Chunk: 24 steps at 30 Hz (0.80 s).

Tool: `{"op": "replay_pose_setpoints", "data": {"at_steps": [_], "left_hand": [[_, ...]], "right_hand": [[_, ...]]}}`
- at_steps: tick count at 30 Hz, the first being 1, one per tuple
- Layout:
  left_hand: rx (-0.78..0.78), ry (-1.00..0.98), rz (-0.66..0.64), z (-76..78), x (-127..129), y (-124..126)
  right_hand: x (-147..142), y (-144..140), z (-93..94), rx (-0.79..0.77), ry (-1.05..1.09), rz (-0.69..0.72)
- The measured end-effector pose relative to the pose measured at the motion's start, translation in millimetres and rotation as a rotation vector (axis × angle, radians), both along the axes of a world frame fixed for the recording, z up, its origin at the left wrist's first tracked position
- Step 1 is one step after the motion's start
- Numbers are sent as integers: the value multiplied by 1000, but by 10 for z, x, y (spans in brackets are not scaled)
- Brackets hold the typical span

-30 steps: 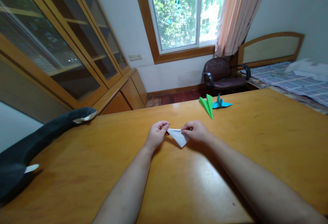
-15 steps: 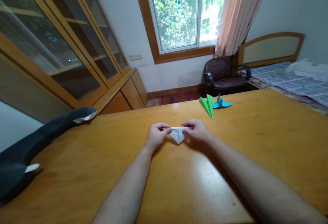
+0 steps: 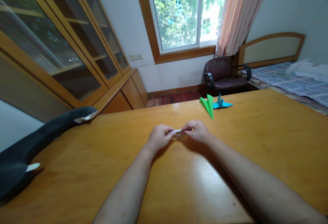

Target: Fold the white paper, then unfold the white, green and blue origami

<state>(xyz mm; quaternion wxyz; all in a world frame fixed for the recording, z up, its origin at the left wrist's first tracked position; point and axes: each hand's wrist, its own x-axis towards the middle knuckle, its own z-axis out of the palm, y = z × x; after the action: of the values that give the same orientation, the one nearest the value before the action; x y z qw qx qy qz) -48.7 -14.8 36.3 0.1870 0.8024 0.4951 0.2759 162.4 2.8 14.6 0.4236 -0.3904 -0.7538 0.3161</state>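
Between my two hands is a folded white paper [image 3: 177,131], seen nearly edge-on as a thin strip just above the table. My left hand [image 3: 159,137] pinches its left end between thumb and fingers. At the other end, my right hand [image 3: 196,131] grips it the same way. Most of the paper is hidden by the fingers or turned away from view. Beyond my right hand lie a green paper plane [image 3: 208,106] and a blue origami crane [image 3: 221,104], side by side near the table's far edge.
The wooden table [image 3: 102,169] spreads beneath my arms. A black and white stuffed toy [image 3: 46,137] lies along its left side. Past the far edge stand a brown armchair [image 3: 220,72], a glass-door cabinet [image 3: 102,56] and a bed [image 3: 294,80].
The white paper has been tilted: its triangular face, pointing towards me before, now shows only as a thin edge. My hands have come slightly closer together, both still holding it.
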Motion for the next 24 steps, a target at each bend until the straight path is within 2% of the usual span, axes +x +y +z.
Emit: {"op": "replay_pose_setpoints", "data": {"at_steps": [6, 10, 14, 20, 24], "left_hand": [[155, 56, 35, -4, 23, 9], [244, 117, 49, 19, 62, -30], [243, 125, 70, 22, 68, -53], [189, 127, -29, 19, 72, -63], [199, 179, -13, 47, 92, -79]], "right_hand": [[23, 23, 1, -15, -52, -90], [37, 36, -5, 76, -27, -85], [54, 40, -14, 200, -52, -82], [81, 48, -3, 241, -167, -57], [101, 55, 22, 264, -219, -4]]}}
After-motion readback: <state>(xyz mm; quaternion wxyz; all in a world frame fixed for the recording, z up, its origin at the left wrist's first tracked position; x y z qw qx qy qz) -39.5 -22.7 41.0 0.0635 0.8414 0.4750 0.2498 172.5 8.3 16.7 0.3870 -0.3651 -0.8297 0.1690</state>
